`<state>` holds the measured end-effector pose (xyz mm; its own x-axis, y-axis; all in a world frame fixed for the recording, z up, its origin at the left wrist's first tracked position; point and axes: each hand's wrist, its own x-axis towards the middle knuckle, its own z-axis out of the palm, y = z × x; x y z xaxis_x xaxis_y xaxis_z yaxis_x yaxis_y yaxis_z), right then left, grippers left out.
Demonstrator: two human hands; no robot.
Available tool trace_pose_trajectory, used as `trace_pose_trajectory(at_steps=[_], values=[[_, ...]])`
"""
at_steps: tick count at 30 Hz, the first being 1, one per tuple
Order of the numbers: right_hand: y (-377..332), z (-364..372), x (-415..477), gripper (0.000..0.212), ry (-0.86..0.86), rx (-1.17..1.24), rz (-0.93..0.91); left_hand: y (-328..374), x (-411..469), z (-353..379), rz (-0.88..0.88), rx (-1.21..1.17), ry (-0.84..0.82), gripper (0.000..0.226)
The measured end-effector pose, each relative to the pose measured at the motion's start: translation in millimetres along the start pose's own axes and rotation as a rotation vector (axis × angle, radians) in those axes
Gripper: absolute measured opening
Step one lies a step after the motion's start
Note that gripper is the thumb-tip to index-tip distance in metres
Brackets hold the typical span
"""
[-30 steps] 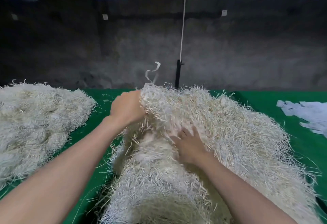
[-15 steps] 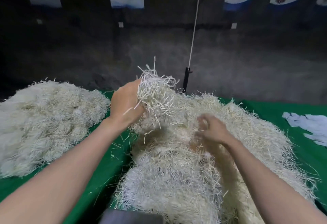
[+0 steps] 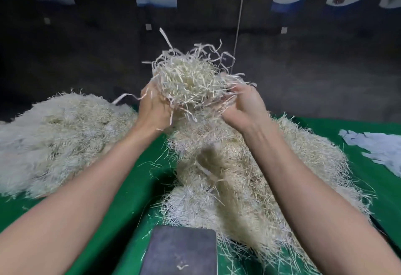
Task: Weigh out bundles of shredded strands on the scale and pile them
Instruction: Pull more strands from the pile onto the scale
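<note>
A loose bundle of pale shredded strands (image 3: 191,79) is lifted above the table between both hands. My left hand (image 3: 153,109) grips its left side and my right hand (image 3: 244,105) cups its right side with curled fingers. Below them lies the big heap of strands (image 3: 256,170) on the green table. A second pile of strands (image 3: 58,138) lies at the left. The dark grey scale platform (image 3: 180,251) sits at the near edge, with only a scrap or two on it.
The green table cloth (image 3: 134,188) shows between the two heaps. White paper pieces (image 3: 377,146) lie at the right. A thin cord (image 3: 239,14) hangs down in front of the dark wall with posters.
Both hands have come up off the big heap, and the right hand has joined the left on a bundle now held in the air. The scale has come into view below.
</note>
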<state>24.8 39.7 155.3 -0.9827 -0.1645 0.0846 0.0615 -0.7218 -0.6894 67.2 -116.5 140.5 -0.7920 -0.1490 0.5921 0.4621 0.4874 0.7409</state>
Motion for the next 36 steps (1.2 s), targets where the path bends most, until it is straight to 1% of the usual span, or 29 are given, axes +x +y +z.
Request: trace_pose_trajectory(at_steps=[1,2,3,4,5,6,7,9,11,12,13,14,15,16,17,18,19,20,22,24,26,28,29,30,31,33,34,35,36], values=[[10.5,0.8,-4.5,0.014,-0.006,-0.007,0.022,-8.3,-4.0,0.1,-0.067,-0.057,-0.082,0.052],[23.0,2.7,-11.0,0.010,0.024,-0.001,0.068,-9.2,-11.1,-0.5,-0.146,-0.120,-0.217,0.056],[36.9,4.5,-18.0,0.013,0.081,0.014,0.100,-9.4,-18.4,-0.5,-0.236,-0.206,-0.396,0.056],[49.1,6.0,-25.1,0.025,0.178,0.042,0.123,-12.1,-26.3,1.8,-0.322,-0.271,-0.537,0.056],[59.0,5.3,-30.9,0.036,0.257,0.064,0.145,-17.7,-34.7,5.0,-0.388,-0.307,-0.613,0.057],[67.2,3.1,-36.0,0.041,0.326,0.099,0.157,-23.8,-42.7,7.8,-0.444,-0.306,-0.641,0.068],[75.8,-1.5,-37.9,0.041,0.364,0.109,0.161,-30.9,-49.7,11.3,-0.500,-0.300,-0.624,0.085],[94.1,-11.0,-40.5,0.035,0.373,0.072,0.169,-50.7,-58.8,15.3,-0.633,-0.316,-0.570,0.112],[110.2,-25.2,-47.6,0.026,0.324,-0.039,0.214,-70.8,-64.1,15.4,-0.703,-0.334,-0.541,0.124],[115.0,-34.3,-53.5,0.017,0.251,-0.100,0.253,-81.7,-66.7,13.2,-0.701,-0.298,-0.534,0.112],[117.9,-45.9,-59.0,0.010,0.186,-0.202,0.297,-95.7,-68.7,10.3,-0.666,-0.224,-0.533,0.087],[117.7,-59.4,-64.5,0.009,0.151,-0.362,0.341,-109.2,-71.8,8.2,-0.605,-0.119,-0.533,0.062],[116.3,-74.1,-70.0,0.024,0.114,-0.544,0.391,-123.1,-76.1,7.1,-0.549,-0.008,-0.528,0.042],[116.1,-90.5,-75.4,0.053,0.066,-0.677,0.421,-134.8,-82.2,6.6,-0.495,0.078,-0.532,0.029],[115.9,-106.7,-80.4,0.084,0.040,-0.739,0.430,-144.0,-89.7,7.0,-0.408,0.171,-0.537,0.023],[116.2,-116.4,-86.4,0.108,0.049,-0.737,0.429,-148.3,-98.2,8.2,-0.299,0.268,-0.568,0.023],[119.3,-119.7,-91.3,0.122,0.047,-0.718,0.398,-148.8,-107.9,11.1,-0.190,0.364,-0.619,0.029],[125.0,-119.6,-95.1,0.128,0.022,-0.684,0.363,-148.8,-118.1,17.1,-0.091,0.450,-0.670,0.040],[143.5,-119.1,-99.7,0.126,-0.038,-0.760,0.309,-146.5,-136.4,29.5,0.063,0.543,-0.740,0.065],[159.8,-121.2,-104.2,0.123,-0.030,-0.872,0.336,-144.8,-147.5,37.5,0.127,0.488,-0.769,0.083],[165.6,-128.7,-110.8,0.120,0.030,-0.902,0.390,-145.4,-150.7,37.2,0.102,0.364,-0.848,0.097],[166.6,-137.6,-116.1,0.112,0.102,-0.927,0.369,-152.9,-150.8,28.7,-0.076,0.152,-0.974,0.100],[168.1,-141.6,-117.4,0.111,0.159,-0.946,0.353,-155.7,-149.9,21.8,-0.172,0.025,-0.997,0.095],[170.1,-144.6,-118.6,0.107,0.219,-0.964,0.337,-158.2,-148.6,14.6,-0.246,-0.096,-0.946,0.083],[172.5,-146.0,-119.6,0.102,0.272,-0.969,0.322,-162.8,-147.1,8.7,-0.302,-0.201,-0.810,0.069],[180.0,-149.3,-122.1,0.098,0.337,-0.884,0.306,-174.7,-146.9,0.9,-0.428,-0.274,-0.443,0.049],[183.9,-150.5,-122.6,0.099,0.351,-0.845,0.304,-178.5,-148.8,-1.2,-0.511,-0.279,-0.370,0.048],[187.5,-149.3,-123.5,0.100,0.352,-0.848,0.305,-180.6,-152.3,-1.7,-0.594,-0.319,-0.396,0.055],[192.3,-148.2,-123.7,0.098,0.332,-0.887,0.302,-182.2,-158.6,0.1,-0.665,-0.379,-0.478,0.064]])
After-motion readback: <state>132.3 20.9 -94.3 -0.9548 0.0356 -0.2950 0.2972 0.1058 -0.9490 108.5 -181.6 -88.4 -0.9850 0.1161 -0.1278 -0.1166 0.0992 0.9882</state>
